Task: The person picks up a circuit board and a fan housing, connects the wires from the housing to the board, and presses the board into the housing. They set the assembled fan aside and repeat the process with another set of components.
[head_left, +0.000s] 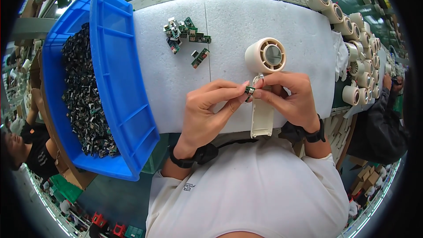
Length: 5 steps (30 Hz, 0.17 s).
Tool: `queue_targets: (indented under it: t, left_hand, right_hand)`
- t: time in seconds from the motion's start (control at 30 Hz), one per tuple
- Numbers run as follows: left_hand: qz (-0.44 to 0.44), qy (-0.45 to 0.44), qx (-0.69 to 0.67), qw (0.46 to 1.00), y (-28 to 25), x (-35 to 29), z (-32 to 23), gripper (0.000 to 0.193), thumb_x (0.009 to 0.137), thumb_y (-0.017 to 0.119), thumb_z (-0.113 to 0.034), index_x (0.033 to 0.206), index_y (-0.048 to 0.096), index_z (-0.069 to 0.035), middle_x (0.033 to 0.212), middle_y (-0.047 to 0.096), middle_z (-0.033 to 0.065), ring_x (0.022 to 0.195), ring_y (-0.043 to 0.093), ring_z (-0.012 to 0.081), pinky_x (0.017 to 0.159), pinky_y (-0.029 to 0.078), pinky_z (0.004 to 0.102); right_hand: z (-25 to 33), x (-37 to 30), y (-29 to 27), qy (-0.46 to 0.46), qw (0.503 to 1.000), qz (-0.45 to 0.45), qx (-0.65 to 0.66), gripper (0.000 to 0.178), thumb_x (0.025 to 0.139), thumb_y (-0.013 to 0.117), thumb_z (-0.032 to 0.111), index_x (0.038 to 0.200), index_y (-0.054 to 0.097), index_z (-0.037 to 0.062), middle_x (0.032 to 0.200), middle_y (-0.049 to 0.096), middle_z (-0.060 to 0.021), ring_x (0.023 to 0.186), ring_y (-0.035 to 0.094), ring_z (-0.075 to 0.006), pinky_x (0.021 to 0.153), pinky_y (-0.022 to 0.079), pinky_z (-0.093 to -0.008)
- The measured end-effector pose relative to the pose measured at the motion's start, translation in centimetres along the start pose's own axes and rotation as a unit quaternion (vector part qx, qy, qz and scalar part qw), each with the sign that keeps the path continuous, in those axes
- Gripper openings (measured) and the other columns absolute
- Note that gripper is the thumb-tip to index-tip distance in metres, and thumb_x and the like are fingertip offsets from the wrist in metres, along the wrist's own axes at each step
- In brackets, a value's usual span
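A small green circuit board (250, 90) is pinched between the thumb and forefinger of my left hand (207, 110). My right hand (288, 92) is closed beside it, its thumb and forefinger meeting near a short wire end (261, 77) with a bit of red. What the right fingers grip is partly hidden. Under both hands lies a cream handheld-fan body, its round head (265, 56) facing away from me and its open, trough-like handle (262, 119) pointing toward me. My fingers cover the neck between head and handle.
Several loose circuit boards (180, 33) lie on the white foam sheet (229, 22). At left stands a blue crate (116, 70) filled with small boards (86, 92). Many cream fan heads (363, 57) crowd the right side. People work at both sides, one in a dark sleeve (383, 110).
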<state>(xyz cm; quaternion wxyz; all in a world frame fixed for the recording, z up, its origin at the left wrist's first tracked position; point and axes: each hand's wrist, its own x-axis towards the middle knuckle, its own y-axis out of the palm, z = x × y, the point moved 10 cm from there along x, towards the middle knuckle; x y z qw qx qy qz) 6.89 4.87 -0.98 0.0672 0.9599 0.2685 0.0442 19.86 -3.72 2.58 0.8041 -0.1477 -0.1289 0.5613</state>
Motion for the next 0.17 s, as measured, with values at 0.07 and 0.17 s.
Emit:
queue_targets:
  t: [0.07,0.17]
  left_hand:
    - [-0.034,-0.003,0.008,0.999,-0.18,-0.02,-0.09,0.03,0.092,0.065,0.012,0.119,0.073,0.0,0.113,0.072,0.0153,0.101,0.072,0.0214,0.091,0.059,0.0304]
    - [-0.071,0.002,-0.009,0.997,-0.36,-0.15,-0.08,0.033,0.092,0.067,0.011,0.12,0.074,-0.004,0.114,0.072,0.0141,0.101,0.072,0.0215,0.091,0.059,0.0307]
  right_hand:
    - [-0.05,-0.03,-0.07,0.008,1.0,-0.007,-0.005,0.013,0.086,0.079,0.002,0.099,0.075,0.0015,0.07,0.067,0.0004,0.054,0.045,-0.0026,0.05,0.036,-0.0211]
    - [-0.02,0.22,-0.46,0.018,0.999,-0.024,-0.019,0.012,0.085,0.08,0.002,0.096,0.075,0.0012,0.072,0.066,0.0018,0.054,0.046,-0.0027,0.05,0.035,-0.0212]
